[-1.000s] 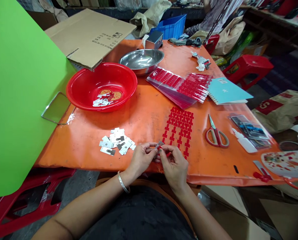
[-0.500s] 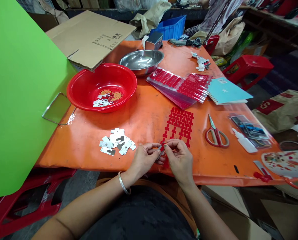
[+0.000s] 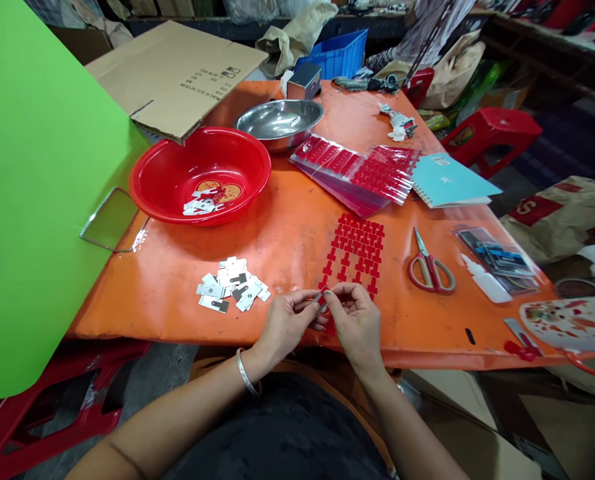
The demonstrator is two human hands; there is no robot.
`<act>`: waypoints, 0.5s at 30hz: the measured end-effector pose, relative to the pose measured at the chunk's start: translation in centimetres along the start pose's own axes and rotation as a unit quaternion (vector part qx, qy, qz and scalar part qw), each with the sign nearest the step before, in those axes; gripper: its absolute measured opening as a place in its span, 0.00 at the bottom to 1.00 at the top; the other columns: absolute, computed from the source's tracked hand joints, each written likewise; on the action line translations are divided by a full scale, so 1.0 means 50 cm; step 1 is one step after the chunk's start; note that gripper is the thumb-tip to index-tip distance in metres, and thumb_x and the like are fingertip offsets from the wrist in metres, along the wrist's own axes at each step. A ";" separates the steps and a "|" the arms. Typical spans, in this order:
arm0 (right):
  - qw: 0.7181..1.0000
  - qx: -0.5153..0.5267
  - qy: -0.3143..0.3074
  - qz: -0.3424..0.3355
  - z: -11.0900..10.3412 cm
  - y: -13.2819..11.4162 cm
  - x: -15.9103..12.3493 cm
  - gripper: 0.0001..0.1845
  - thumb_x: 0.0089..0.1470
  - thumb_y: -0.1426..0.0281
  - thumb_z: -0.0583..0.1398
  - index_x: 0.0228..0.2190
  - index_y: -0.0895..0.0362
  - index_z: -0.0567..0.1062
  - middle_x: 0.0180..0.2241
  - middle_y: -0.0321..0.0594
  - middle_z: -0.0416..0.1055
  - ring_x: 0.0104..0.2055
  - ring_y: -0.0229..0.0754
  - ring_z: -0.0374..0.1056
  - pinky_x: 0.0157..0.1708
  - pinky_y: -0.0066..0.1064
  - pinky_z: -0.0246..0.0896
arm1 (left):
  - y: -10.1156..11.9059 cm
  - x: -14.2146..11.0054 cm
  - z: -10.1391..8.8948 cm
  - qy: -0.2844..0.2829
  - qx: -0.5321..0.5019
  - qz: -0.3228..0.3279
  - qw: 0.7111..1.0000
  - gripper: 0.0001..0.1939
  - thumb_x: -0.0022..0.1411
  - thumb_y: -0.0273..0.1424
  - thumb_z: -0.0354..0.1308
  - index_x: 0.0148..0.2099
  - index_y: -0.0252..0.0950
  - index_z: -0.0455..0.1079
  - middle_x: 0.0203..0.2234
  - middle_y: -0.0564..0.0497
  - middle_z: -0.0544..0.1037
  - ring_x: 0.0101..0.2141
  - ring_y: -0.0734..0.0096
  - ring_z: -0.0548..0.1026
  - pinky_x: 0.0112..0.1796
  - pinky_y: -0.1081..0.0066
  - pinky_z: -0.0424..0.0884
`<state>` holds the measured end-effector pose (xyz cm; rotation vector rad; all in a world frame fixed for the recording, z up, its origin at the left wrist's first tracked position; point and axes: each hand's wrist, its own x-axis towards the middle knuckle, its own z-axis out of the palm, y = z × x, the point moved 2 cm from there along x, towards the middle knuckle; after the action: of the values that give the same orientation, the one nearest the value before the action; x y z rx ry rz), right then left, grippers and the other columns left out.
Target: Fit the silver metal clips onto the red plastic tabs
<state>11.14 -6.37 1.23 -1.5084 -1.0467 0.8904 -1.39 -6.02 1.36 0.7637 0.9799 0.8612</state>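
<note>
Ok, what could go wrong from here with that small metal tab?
The small metal tab, pinched between the left hand and right hand, could slip and fall past the orange table's near edge, just below the fingers. The loose silver tabs might get scattered by the left hand. The rows of red pieces could be knocked out of line by the right hand.

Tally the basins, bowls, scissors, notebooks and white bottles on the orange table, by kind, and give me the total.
Red plastic basin: 1
Stainless steel bowl: 1
Red-handled scissors: 1
Teal spiral notebook: 1
White plastic bottle: 1
Total: 5
</note>
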 end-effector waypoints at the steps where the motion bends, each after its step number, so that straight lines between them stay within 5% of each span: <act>1: 0.999 0.029 0.013 0.012 -0.002 0.002 0.002 0.14 0.46 0.65 0.65 0.33 0.54 0.66 0.29 0.33 0.66 0.27 0.36 0.66 0.27 0.29 0.65 | -0.001 0.000 0.000 0.000 -0.001 -0.002 1.000 0.16 0.53 0.35 0.62 0.42 0.30 0.75 0.27 0.48 0.79 0.26 0.70 0.77 0.31 0.72 0.75; 4: 0.992 0.104 0.019 0.069 -0.007 0.006 0.007 0.27 0.39 0.66 0.68 0.40 0.53 0.63 0.29 0.30 0.67 0.24 0.34 0.65 0.23 0.27 0.63 | -0.005 0.002 -0.002 0.005 -0.009 -0.017 1.000 0.17 0.52 0.35 0.63 0.43 0.30 0.74 0.28 0.47 0.80 0.26 0.71 0.77 0.31 0.71 0.75; 11: 0.973 0.157 -0.101 0.140 -0.008 0.021 0.005 0.15 0.45 0.59 0.66 0.23 0.59 0.74 0.19 0.35 0.69 0.20 0.32 0.59 0.20 0.24 0.54 | -0.008 -0.001 0.001 -0.043 0.025 0.010 0.999 0.15 0.57 0.35 0.59 0.45 0.31 0.75 0.29 0.47 0.80 0.26 0.73 0.75 0.32 0.73 0.74; 15: 0.975 0.126 -0.111 0.144 -0.014 0.035 0.013 0.16 0.44 0.57 0.66 0.27 0.59 0.78 0.20 0.37 0.70 0.21 0.34 0.60 0.21 0.26 0.57 | 0.022 0.019 -0.018 -0.062 0.115 0.028 0.991 0.15 0.58 0.33 0.56 0.45 0.31 0.75 0.30 0.47 0.80 0.26 0.73 0.74 0.30 0.74 0.72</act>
<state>12.29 -6.12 -0.36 -1.3865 -0.8433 1.3683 -2.20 -4.56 1.60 1.0349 0.9613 0.7475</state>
